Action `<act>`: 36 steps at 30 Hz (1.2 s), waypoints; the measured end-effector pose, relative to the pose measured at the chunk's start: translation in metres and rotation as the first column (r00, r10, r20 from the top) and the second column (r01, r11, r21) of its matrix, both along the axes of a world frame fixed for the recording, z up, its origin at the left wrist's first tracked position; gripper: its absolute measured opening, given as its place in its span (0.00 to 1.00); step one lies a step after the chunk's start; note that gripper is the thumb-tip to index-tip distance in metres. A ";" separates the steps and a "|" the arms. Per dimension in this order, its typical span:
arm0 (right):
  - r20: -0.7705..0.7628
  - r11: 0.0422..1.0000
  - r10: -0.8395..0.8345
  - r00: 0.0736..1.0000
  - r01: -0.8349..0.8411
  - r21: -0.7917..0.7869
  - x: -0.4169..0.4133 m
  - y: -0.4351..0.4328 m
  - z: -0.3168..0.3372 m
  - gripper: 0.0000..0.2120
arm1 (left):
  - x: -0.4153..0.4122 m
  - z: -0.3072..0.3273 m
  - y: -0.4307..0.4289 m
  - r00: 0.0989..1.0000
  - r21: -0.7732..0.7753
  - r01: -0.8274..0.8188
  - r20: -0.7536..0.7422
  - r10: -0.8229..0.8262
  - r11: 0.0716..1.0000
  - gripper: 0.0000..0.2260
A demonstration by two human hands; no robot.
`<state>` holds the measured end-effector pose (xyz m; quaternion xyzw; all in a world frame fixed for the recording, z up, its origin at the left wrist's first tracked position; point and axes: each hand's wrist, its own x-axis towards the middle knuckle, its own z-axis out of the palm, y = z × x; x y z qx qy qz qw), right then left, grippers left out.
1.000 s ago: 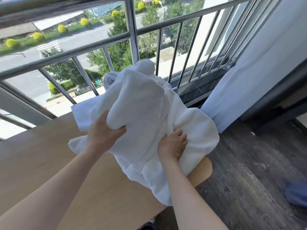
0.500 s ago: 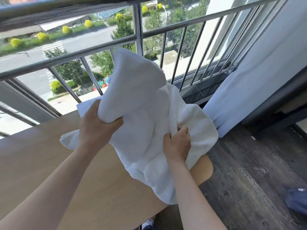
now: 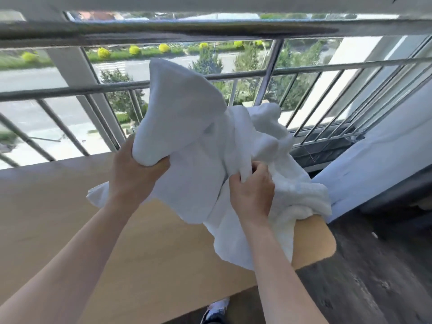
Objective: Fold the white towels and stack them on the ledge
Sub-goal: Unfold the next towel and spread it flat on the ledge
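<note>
The crumpled white terry towel (image 3: 194, 141) hangs over the right end of the pale wooden worktop (image 3: 58, 218). The left grip (image 3: 135, 174) is clamped on a bunched upper edge and the right grip (image 3: 251, 195) pinches a fold. No folded stack shows, so nearly all the task seems left.

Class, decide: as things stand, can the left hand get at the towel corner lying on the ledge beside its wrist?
Probably, once freed. The left hand grips a raised bunch of the white towel; the towel corner lies uncovered on the wooden ledge, nothing between.
</note>
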<state>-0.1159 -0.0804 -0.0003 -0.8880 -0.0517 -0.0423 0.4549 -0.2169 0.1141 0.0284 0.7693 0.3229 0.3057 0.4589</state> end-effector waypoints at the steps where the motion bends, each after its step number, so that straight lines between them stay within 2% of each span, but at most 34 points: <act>1: 0.008 1.000 0.022 1.000 -0.022 0.007 -0.014 0.012 0.003 0.11 | -0.017 0.000 0.011 1.000 -0.009 -0.019 0.005 0.019 1.000 0.16; 7: 0.014 0.987 0.159 0.987 -0.159 -0.037 -0.108 0.096 0.002 0.12 | -0.127 -0.010 0.074 0.992 -0.072 -0.120 0.026 0.122 0.990 0.17; 11: 0.024 0.969 0.239 0.971 -0.237 -0.073 -0.169 0.151 -0.013 0.13 | -0.200 -0.020 0.111 0.979 -0.100 -0.204 -0.030 0.202 0.974 0.17; 18: -0.078 0.878 0.467 0.881 -0.472 -0.077 -0.249 0.233 -0.035 0.11 | -0.296 -0.040 0.166 0.920 -0.082 -0.389 -0.092 0.381 0.918 0.28; 24: -0.107 0.805 0.583 0.805 -0.591 -0.062 -0.275 0.289 -0.063 0.11 | -0.337 -0.066 0.214 0.863 -0.136 -0.496 -0.185 0.470 0.858 0.20; 26: -0.131 0.786 0.603 0.787 -0.614 -0.073 -0.278 0.305 -0.079 0.10 | -0.344 -0.081 0.231 0.846 -0.170 -0.523 -0.223 0.484 0.835 0.20; 30: -0.198 0.783 0.595 0.779 -0.618 -0.078 -0.275 0.335 -0.115 0.08 | -0.358 -0.121 0.266 0.824 -0.330 -0.562 -0.302 0.479 0.759 0.18; 32: -0.261 0.756 0.599 0.757 -0.642 -0.128 -0.269 0.350 -0.127 0.08 | -0.367 -0.140 0.283 0.831 -0.407 -0.554 -0.321 0.454 0.726 0.21; 36: -0.356 0.690 0.555 0.751 -0.655 -0.306 -0.267 0.375 -0.130 0.13 | -0.387 -0.162 0.315 0.857 -0.450 -0.508 -0.354 0.375 0.735 0.23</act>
